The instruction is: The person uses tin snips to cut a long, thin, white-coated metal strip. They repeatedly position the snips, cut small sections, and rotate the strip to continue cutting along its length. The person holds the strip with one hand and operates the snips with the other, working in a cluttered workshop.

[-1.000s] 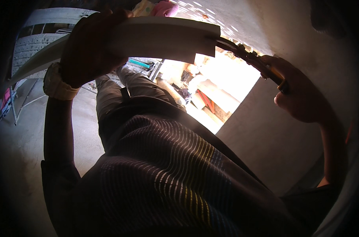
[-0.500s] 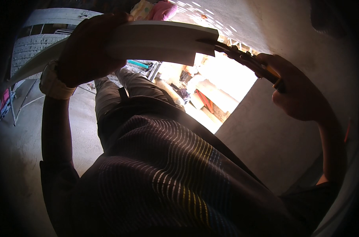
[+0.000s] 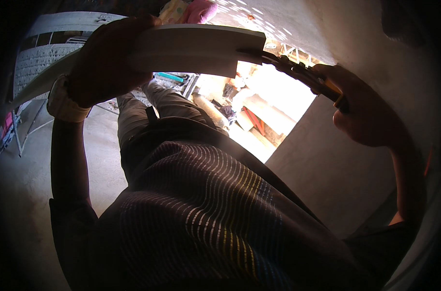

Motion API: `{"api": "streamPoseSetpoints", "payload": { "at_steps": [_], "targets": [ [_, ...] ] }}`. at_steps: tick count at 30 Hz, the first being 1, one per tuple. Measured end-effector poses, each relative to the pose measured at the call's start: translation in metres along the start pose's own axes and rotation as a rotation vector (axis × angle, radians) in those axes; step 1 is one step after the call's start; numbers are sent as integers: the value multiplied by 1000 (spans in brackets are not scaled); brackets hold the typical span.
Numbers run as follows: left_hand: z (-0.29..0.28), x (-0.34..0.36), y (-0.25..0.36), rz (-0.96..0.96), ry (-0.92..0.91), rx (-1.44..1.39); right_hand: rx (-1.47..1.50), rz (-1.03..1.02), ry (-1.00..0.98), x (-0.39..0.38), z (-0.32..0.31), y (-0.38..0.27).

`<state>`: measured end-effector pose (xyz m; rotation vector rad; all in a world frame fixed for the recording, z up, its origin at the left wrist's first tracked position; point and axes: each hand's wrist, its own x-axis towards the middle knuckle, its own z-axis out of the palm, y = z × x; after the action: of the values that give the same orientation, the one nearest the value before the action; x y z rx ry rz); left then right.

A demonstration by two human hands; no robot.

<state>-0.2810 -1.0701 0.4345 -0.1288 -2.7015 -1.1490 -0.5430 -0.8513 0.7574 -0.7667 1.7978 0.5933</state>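
A long white strip of panel (image 3: pixel 191 46), curved by the lens, is held up across the top of the view. My left hand (image 3: pixel 111 60) is closed around its middle, with a pale band on that wrist. The strip's right end has a stepped notch in its lower edge. My right hand (image 3: pixel 361 106) is wrapped round a pair of snips (image 3: pixel 298 72) with dark jaws and a bit of yellow on the handle. The jaws are at the strip's right end, one blade lying across its face. Shadow hides most finger detail.
At the left stands a metal-legged rack or table (image 3: pixel 41 65) with a speckled top. Beyond my legs, a brightly lit opening shows clutter and a red-orange object (image 3: pixel 253 120). A pink cloth (image 3: pixel 200 11) lies at the top. A plain wall (image 3: pixel 337 160) is on my right.
The strip's right end and the snips have shifted slightly left and up. The part below the blade looks a little narrower. Both hands keep their holds.
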Motion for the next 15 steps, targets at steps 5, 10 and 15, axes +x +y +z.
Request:
{"api": "streamPoseSetpoints", "payload": {
  "at_steps": [5,10,15],
  "targets": [
    [0,1,-1,69,37,48,-10,20,-9,3,-1,4],
    [0,2,3,22,4,38,48,-4,-1,2,-2,12],
    [-2,10,3,20,-53,6,24,-76,23,4,-1,15]
  ]
}}
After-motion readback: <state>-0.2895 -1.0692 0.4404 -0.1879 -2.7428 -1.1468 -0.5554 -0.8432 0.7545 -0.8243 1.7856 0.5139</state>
